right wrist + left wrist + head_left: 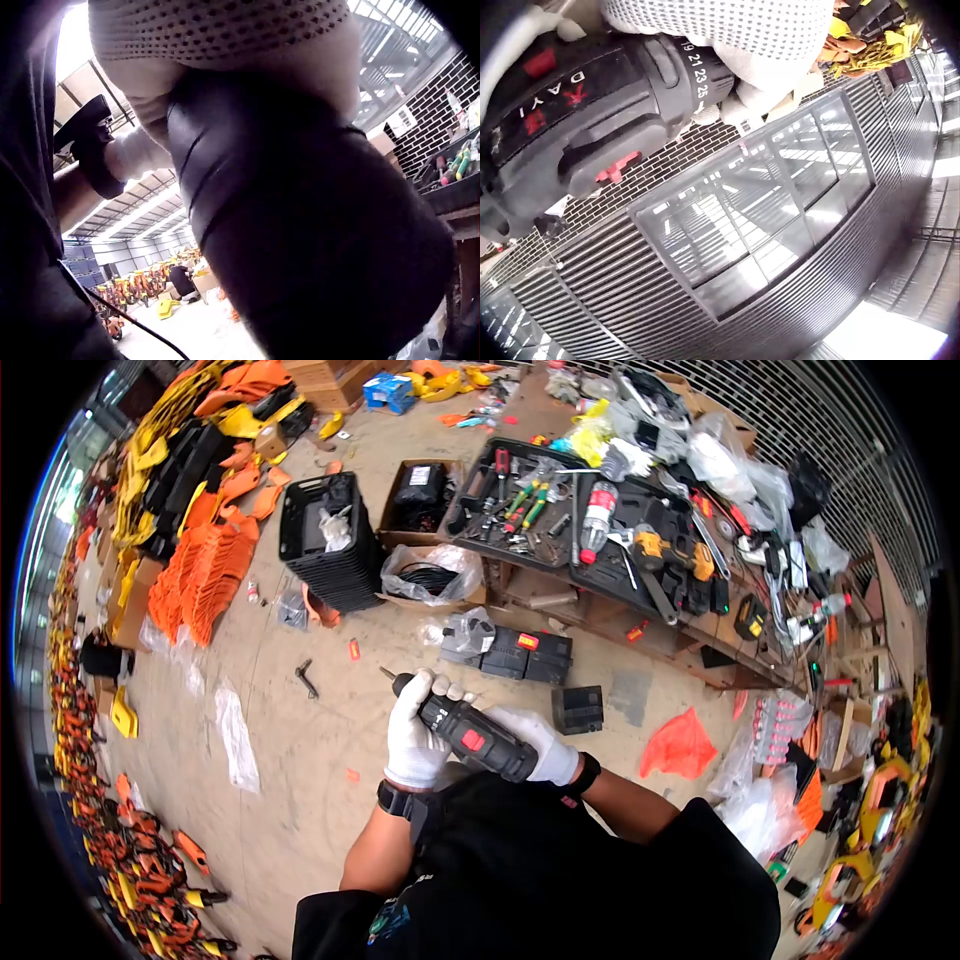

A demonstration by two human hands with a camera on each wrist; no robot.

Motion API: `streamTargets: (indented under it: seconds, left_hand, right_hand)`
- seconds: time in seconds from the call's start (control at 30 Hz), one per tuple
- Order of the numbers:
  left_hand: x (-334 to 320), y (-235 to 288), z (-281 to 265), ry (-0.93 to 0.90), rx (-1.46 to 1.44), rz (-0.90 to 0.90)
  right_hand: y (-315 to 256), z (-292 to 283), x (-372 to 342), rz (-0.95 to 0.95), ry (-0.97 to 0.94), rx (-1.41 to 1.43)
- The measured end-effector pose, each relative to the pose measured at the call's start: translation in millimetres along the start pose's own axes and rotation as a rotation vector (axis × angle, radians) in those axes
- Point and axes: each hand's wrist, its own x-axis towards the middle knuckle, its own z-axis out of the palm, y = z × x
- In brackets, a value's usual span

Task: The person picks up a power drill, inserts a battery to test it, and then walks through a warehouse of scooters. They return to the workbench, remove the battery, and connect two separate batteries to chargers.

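Note:
A black cordless drill with a red patch on its side is held across the front of the body in the head view. Its thin bit points to the upper left. My left hand, in a white glove, grips the front of the drill near the chuck. The gloved right hand holds its rear part. In the left wrist view, the dotted glove lies over the numbered collar. The right wrist view shows a large dark part of the drill beneath the right glove.
Ahead on the right, a workbench carries an open tool tray, a bottle and yellow-black power tools. Black cases lie on the floor before it. Stacked black crates and orange panels stand left.

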Motion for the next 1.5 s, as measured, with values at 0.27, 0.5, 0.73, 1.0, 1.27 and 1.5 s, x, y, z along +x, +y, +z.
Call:
streamTargets:
  seconds: [0.27,0.5,0.73,1.0,1.27,1.5]
  left_hand:
    - [-39,28,-39,0.215,-0.054,0.191]
    - [-104,90,-76,0.152,-0.204,0.474]
    - [-200,194,-171,0.184,-0.266,0.775]
    - [-346,293,-218,0.371,-0.059,1.235]
    - [-418,346,-258,0.617,0.069,1.475]
    - [-435,381,-271,0.992,0.445,1.381]
  right_hand:
    - [5,47,33,0.028,-0.219,0.197]
    - [-31,121,94,-0.203,-0.435,-0.03]
    - [-61,293,155,-0.481,-0.631,-0.159]
    - [-129,483,208,-0.266,-1.152,0.175]
    - [-146,610,241,-0.051,-1.539,0.052]
    - [-92,691,230,-0.003,-1.562,0.362]
